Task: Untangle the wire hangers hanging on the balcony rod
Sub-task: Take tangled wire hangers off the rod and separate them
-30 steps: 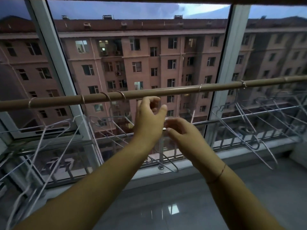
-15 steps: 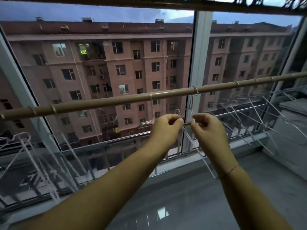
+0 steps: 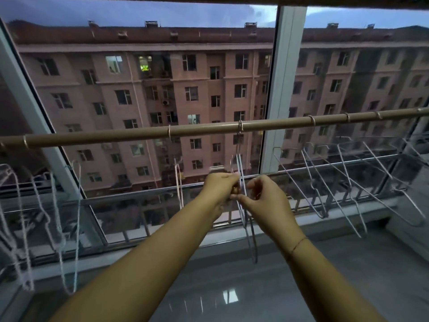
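A brown rod [image 3: 204, 130] runs across the window. From its middle hang the tangled white wire hangers [image 3: 239, 163], their hooks side by side on the rod. My left hand [image 3: 220, 185] and my right hand [image 3: 264, 198] both pinch the wires of these hangers just below the rod, fingers nearly touching. The wires trail down past my right wrist. One lone hanger [image 3: 178, 182] hangs left of my hands. Several separate hangers [image 3: 336, 177] hang to the right, spread apart. More hangers [image 3: 46, 217] dangle at the far left.
A white window post [image 3: 283, 89] stands behind the rod right of centre. A metal railing [image 3: 139, 194] runs along the window base above a grey ledge. The glossy grey floor [image 3: 232, 287] lies below my arms. A pink apartment block fills the view outside.
My view has swung right along the rod. Both hands dropped from the rod's height and closed on the middle hangers' wires, now held lower and closer together.
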### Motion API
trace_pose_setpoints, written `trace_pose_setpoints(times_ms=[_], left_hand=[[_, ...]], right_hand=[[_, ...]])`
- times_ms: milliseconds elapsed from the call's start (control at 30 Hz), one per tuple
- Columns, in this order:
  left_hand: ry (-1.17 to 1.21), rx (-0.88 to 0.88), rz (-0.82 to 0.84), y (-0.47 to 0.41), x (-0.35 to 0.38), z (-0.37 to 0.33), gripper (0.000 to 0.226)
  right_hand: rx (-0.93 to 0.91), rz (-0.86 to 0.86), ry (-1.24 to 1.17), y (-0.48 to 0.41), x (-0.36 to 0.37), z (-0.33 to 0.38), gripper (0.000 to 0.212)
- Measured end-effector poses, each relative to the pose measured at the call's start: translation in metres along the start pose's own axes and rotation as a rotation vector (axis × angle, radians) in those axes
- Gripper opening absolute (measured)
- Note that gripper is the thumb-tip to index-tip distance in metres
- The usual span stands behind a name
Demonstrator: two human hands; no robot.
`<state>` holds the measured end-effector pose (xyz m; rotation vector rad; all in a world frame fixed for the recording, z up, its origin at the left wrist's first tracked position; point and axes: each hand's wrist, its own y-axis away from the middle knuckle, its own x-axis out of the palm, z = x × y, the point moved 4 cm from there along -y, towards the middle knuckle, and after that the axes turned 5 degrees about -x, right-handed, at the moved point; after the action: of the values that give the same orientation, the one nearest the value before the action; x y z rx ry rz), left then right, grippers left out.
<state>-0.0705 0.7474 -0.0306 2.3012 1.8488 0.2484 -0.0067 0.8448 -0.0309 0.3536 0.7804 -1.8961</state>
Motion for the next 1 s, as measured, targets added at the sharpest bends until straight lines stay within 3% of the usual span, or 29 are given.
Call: trace_pose_setpoints(times_ms=[233, 567, 767, 1000], left_hand=[[0.010, -0.020, -0.008, -0.005, -0.002, 0.000, 0.008], [0.075, -0.014, -0.034, -0.010, -0.026, -0.001, 0.008], [0.097, 0.004, -0.032, -0.005, -0.034, -0.002, 0.013], [0.126, 0.005, -0.096, -0.016, -0.043, -0.017, 0.011]], right_hand=[[0.021, 0.023, -0.140, 0.000, -0.003, -0.009, 0.010], [-0.027, -0.128, 0.043, -0.002, -0.012, 0.003, 0.008], [-0.121, -0.064, 0.015, 0.004, 0.014, 0.028, 0.018], [-0.088, -0.049, 0.024, -0.007, 0.036, 0.039, 0.025]])
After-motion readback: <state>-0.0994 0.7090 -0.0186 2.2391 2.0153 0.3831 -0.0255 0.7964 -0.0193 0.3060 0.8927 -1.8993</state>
